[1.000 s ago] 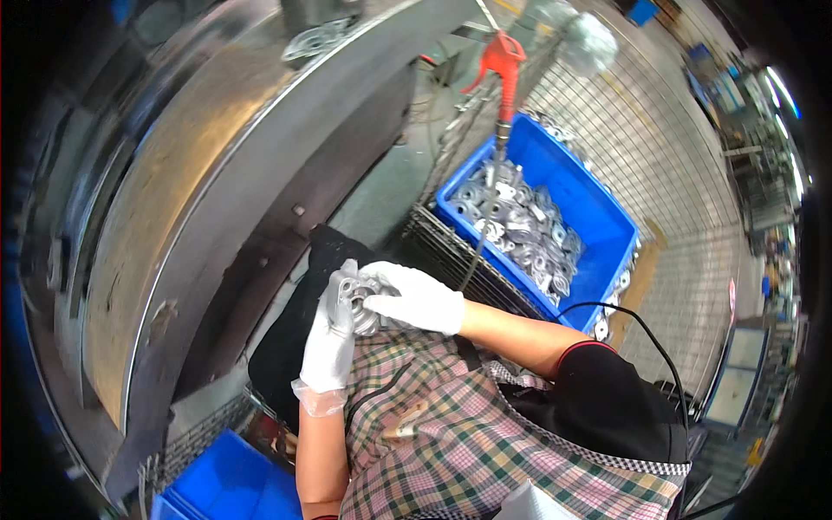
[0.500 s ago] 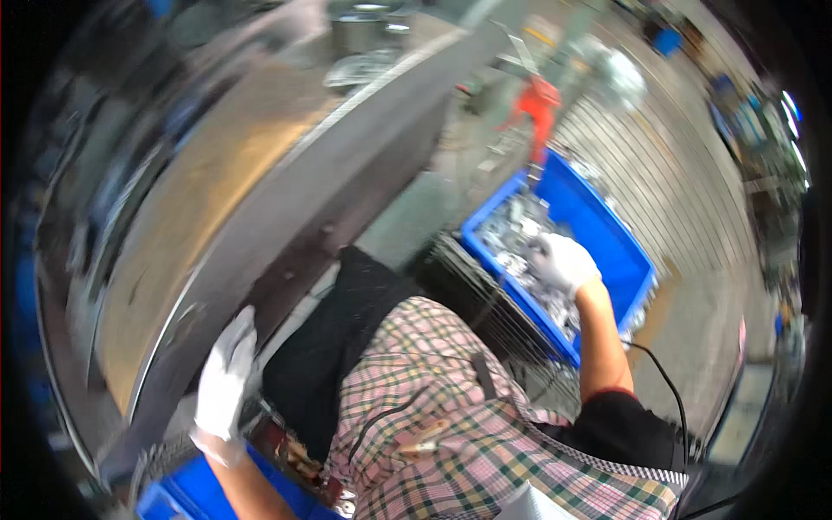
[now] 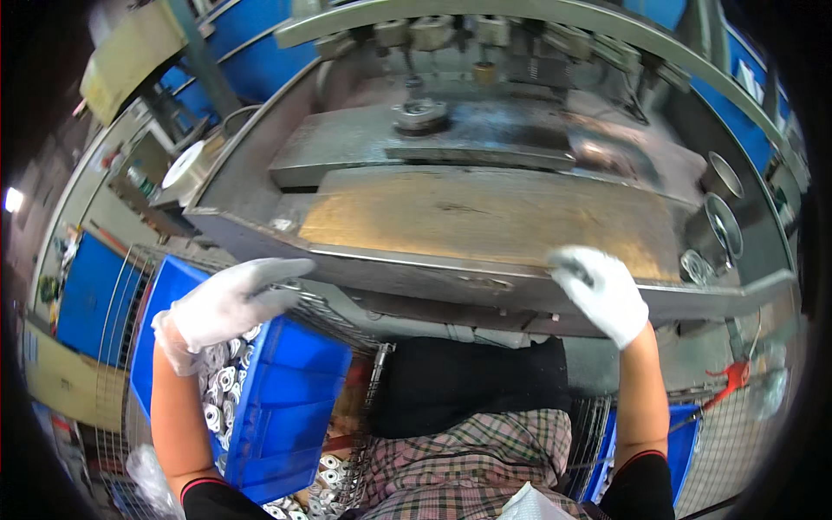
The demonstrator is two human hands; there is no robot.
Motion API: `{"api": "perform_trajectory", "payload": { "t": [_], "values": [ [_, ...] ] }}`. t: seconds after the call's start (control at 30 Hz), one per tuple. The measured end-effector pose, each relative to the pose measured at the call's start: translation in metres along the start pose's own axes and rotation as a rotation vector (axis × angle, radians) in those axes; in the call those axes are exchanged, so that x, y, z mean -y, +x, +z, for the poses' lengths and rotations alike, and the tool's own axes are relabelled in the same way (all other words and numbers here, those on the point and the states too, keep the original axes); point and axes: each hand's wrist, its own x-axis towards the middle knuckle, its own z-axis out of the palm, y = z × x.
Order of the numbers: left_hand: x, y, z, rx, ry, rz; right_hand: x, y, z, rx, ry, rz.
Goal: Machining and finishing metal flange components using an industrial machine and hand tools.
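Observation:
My left hand (image 3: 230, 303), in a white glove, is over the blue bin (image 3: 290, 403) at the left. Its fingers stretch out to the right with the thumb apart, and nothing shows in them. Small round silvery metal parts (image 3: 227, 379) fill that bin. My right hand (image 3: 605, 293), also gloved, hovers by the front edge of the metal work tray (image 3: 416, 264). Its fingers are curled together; a grey patch shows at them, but what they hold is unclear. Beyond, a round metal part (image 3: 420, 114) sits on a steel block under the machine's spindles (image 3: 431, 35).
A worn yellowish board (image 3: 485, 212) lies in the tray. Metal cups (image 3: 718, 227) stand at its right end. Another blue bin (image 3: 685, 451) and a red-handled tool (image 3: 731, 379) are at the lower right. Wire racks flank my lap; a white spool (image 3: 186, 173) stands left.
My view has swung left to face the machine. My right hand has come out of the right bin of metal parts to the tray's front edge. My left hand is now above the left bin.

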Motion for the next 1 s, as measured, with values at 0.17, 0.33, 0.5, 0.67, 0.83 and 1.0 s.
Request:
{"api": "perform_trajectory", "payload": {
  "t": [0.17,0.33,0.5,0.67,0.83,1.0],
  "values": [
    [0.108,-0.069,0.001,-0.283,-0.504,-0.266,0.021,0.149,0.054,-0.047,-0.188,-0.199],
    [0.215,-0.106,0.053,-0.234,-0.45,-0.523,0.028,0.275,0.101,-0.112,-0.353,-0.174],
    [0.306,-0.111,0.118,0.079,-0.127,-0.587,0.001,0.349,0.137,-0.044,-0.381,0.013],
    [0.343,-0.084,0.157,-0.074,-0.08,-0.581,-0.041,0.397,0.137,-0.018,-0.405,-0.081],
    [0.356,-0.044,0.169,-0.128,0.173,-0.577,-0.037,0.389,0.122,-0.031,-0.303,-0.17],
    [0.358,-0.017,0.183,-0.092,0.33,-0.554,-0.015,0.304,0.085,-0.012,-0.187,-0.256]
  ]
}}
